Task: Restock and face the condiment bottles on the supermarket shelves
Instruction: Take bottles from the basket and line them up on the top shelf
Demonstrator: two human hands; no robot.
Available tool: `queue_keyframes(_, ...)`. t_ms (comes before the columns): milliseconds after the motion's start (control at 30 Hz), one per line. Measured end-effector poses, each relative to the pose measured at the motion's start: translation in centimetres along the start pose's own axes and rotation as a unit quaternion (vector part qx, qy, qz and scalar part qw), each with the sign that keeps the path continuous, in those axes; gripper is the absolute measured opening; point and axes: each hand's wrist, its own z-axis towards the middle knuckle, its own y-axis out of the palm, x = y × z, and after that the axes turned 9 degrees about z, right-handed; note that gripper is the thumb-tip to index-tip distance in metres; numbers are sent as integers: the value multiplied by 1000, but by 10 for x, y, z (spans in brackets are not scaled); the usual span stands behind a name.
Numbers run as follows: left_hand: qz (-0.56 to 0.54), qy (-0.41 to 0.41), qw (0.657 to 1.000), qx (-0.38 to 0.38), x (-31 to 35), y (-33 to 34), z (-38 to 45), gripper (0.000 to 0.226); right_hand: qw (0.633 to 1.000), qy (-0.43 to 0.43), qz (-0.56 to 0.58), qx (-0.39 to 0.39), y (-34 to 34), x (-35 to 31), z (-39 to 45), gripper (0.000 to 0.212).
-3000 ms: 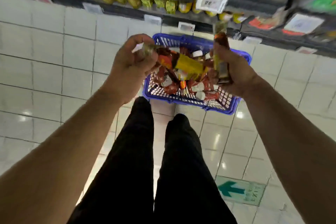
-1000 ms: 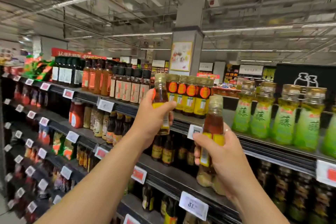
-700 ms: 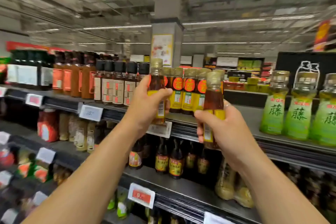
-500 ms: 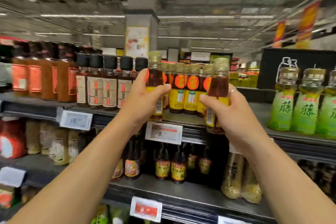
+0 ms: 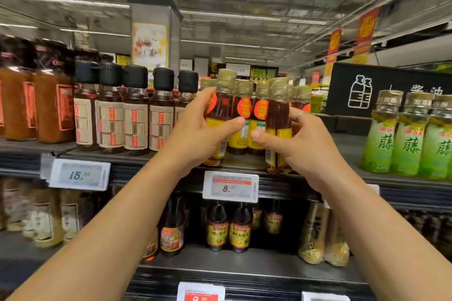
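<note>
My left hand (image 5: 198,134) grips a small amber oil bottle (image 5: 221,110) with a gold cap and yellow label, upright at the front of the top shelf (image 5: 247,162). Gripped in my right hand (image 5: 298,144) is a matching bottle (image 5: 277,115), its base at the shelf's front edge. Between and behind them stands a row of the same bottles (image 5: 244,115) with red round stickers. Whether either held bottle's base touches the shelf is hidden by my hands.
Black-capped dark sauce bottles (image 5: 135,110) stand left of the row, green-labelled bottles (image 5: 407,139) to the right. Price tags (image 5: 230,187) hang on the shelf edge. More small bottles (image 5: 228,230) fill the lower shelf. A pillar and store aisle lie behind.
I rose from the blue basket on the floor with both bottles. Over the last second my hands carried them forward and down to the front of the top shelf, beside the matching row.
</note>
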Motion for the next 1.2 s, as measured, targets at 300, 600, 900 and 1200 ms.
queue_keyframes(300,48,-12,999,-8,2,7,0,60,993,11,-107,47,-41,11,4,52)
queue_keyframes(600,55,-34,998,-17,7,5,-7,72,981,9,-175,86,-79,20,3,53)
queue_keyframes(900,91,-68,989,-99,12,-9,-12,58,957,4,-271,105,-94,7,-17,83)
queue_keyframes(1200,135,-87,976,-150,6,-13,-13,75,979,-146,-140,23,-30,-36,-27,38)
